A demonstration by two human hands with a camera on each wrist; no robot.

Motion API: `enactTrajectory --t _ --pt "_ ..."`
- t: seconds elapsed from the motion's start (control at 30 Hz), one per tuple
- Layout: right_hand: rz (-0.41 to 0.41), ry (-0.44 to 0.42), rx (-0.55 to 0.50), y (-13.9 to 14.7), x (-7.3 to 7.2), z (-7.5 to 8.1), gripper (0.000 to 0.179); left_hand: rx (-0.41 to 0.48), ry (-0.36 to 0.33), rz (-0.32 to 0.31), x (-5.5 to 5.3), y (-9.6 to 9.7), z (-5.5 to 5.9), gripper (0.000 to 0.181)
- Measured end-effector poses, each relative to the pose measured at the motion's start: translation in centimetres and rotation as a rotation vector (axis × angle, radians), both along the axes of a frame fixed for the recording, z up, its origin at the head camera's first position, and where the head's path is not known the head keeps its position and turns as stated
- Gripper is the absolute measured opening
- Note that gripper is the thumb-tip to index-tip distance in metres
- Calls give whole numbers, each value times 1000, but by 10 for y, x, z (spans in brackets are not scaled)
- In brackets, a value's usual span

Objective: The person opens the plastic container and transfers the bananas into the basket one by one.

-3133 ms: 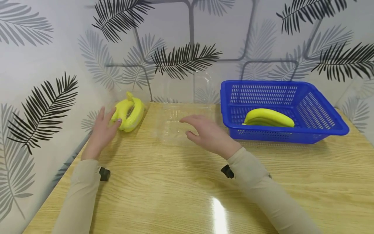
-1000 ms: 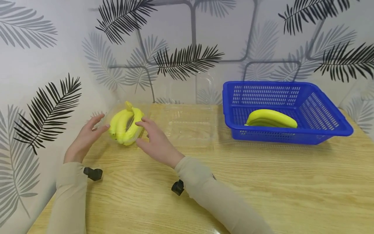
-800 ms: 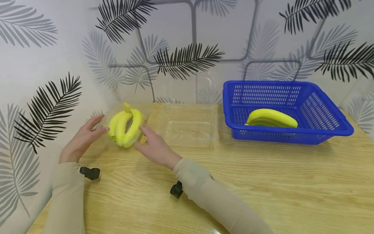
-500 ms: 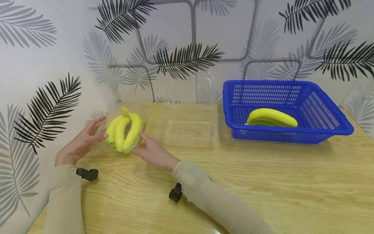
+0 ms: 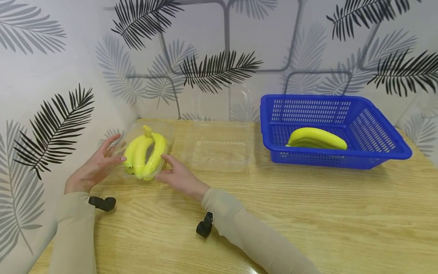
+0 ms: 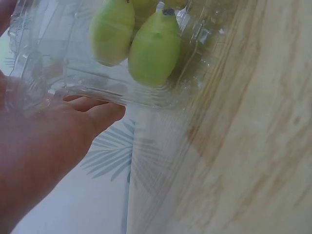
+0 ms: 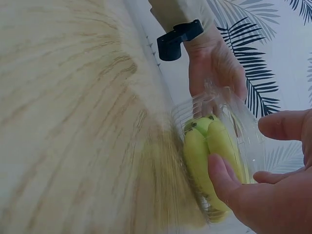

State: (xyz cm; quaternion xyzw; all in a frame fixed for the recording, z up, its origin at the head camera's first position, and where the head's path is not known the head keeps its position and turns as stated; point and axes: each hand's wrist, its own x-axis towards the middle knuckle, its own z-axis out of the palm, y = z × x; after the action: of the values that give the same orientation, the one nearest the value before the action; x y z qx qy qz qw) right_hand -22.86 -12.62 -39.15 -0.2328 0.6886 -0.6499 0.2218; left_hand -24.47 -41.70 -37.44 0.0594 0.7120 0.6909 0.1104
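Note:
A clear plastic box [image 7: 251, 141] with a bunch of yellow bananas [image 5: 139, 154] inside lies at the left of the table. My left hand [image 5: 94, 167] holds its left side, the thumb near the front and the other fingers farther back. My right hand [image 5: 183, 177] holds the opposite side, with thumb and index finger at the front right corner. Greenish banana tips [image 6: 155, 53] show through the plastic in the left wrist view. Whether the lid is fastened is hard to tell.
Right of the hands stands another clear plastic box [image 5: 220, 161] with its lid raised against the wall. Farther right, a blue plastic basket [image 5: 328, 158] holds more bananas [image 5: 316, 136]. The patterned wall [image 5: 260, 38] borders the wooden table [image 5: 273, 213] at the back and left.
My right hand has moved left from over the other clear box to the one with bananas. That box has come nearer to me, my left hand staying at its side. The last half second shows little motion.

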Motion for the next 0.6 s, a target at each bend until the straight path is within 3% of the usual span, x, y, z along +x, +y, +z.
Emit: enactTrajectory --t 0.33,0.6 --pt "19 60 -34 0 5 1 69 181 24 -5 2 -5 -1 75" --pt "-54 124 -43 8 6 14 59 196 49 -5 3 6 18 78"
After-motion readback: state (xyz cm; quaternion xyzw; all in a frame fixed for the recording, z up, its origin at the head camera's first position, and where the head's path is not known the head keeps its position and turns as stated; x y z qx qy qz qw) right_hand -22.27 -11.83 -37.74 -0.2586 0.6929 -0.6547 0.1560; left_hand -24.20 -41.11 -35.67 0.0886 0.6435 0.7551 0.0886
